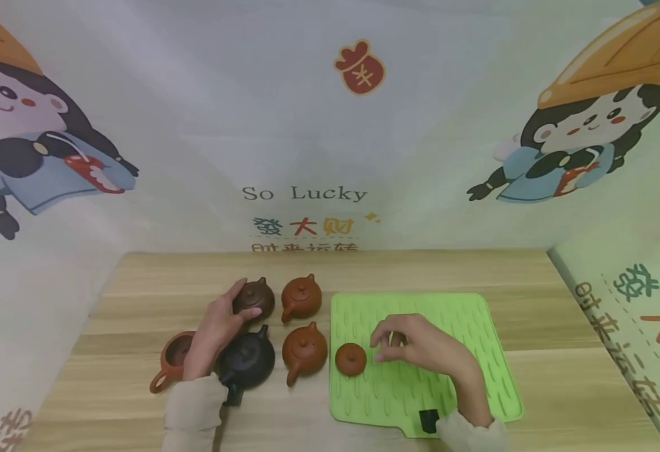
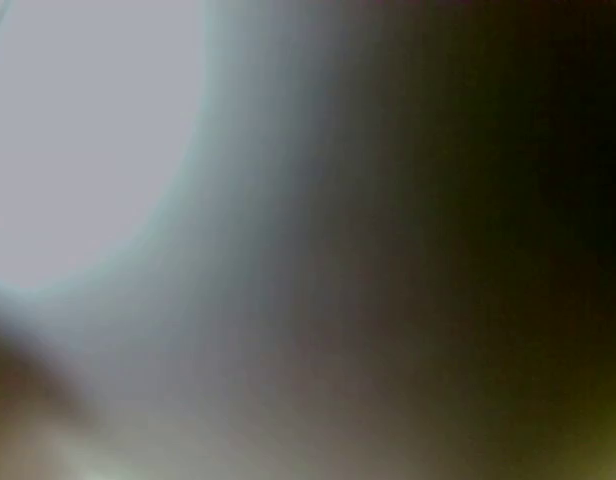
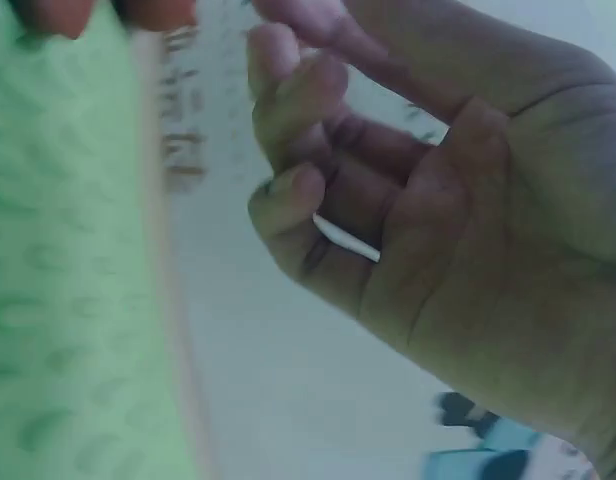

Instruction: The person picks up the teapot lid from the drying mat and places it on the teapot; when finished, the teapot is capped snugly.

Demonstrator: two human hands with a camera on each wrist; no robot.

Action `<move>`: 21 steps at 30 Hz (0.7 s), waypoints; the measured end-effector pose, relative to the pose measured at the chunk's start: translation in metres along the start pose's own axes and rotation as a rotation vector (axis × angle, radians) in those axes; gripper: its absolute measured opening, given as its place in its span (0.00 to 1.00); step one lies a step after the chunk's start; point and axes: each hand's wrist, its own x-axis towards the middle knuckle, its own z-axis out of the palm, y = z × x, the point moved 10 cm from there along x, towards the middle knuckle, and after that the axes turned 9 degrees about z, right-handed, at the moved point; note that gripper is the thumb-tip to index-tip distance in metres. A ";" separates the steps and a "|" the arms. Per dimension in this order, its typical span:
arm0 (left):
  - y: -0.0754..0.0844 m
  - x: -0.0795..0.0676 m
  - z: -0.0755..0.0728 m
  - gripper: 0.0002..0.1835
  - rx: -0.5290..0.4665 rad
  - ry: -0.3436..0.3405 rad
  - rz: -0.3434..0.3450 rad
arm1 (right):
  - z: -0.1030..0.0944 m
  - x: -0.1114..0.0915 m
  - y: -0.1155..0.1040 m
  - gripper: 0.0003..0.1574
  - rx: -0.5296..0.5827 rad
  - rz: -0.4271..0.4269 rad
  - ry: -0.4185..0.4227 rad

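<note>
My left hand [image 1: 216, 323] holds a small dark brown teapot [image 1: 258, 299], its thumb across the near side and its fingers round the far left side. Blur fills the left wrist view. Over a light green mat [image 1: 448, 314], my right hand [image 1: 417, 344] hangs with loosely curled fingers and nothing in them. Just left of its fingertips lies a round reddish-brown teapot lid [image 1: 351, 359] with a knob. In the right wrist view the same hand [image 3: 418, 200] shows its palm, with the ribbed mat [image 3: 68, 300] to the left.
Two reddish-brown lidded teapots, one at the back [image 1: 301, 297] and one nearer [image 1: 305, 349], stand left of the mat. A black teapot [image 1: 248, 361] sits by my left wrist. Behind that forearm is a lidless reddish-brown teapot [image 1: 173, 351]. Printed cloth [image 1: 307, 125] walls the wooden table [image 1: 120, 314].
</note>
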 end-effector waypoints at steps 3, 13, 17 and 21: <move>0.001 0.003 -0.003 0.53 0.015 -0.004 0.002 | 0.009 0.012 0.010 0.12 0.031 -0.024 -0.043; 0.118 -0.047 -0.087 0.53 -0.043 0.001 -0.084 | 0.044 0.042 0.020 0.12 0.100 -0.031 -0.157; 0.114 -0.080 -0.121 0.55 -0.001 0.055 -0.109 | 0.048 0.045 0.026 0.11 0.141 -0.015 -0.158; 0.092 -0.109 -0.135 0.59 0.006 0.043 -0.175 | 0.051 0.048 0.030 0.11 0.160 -0.019 -0.159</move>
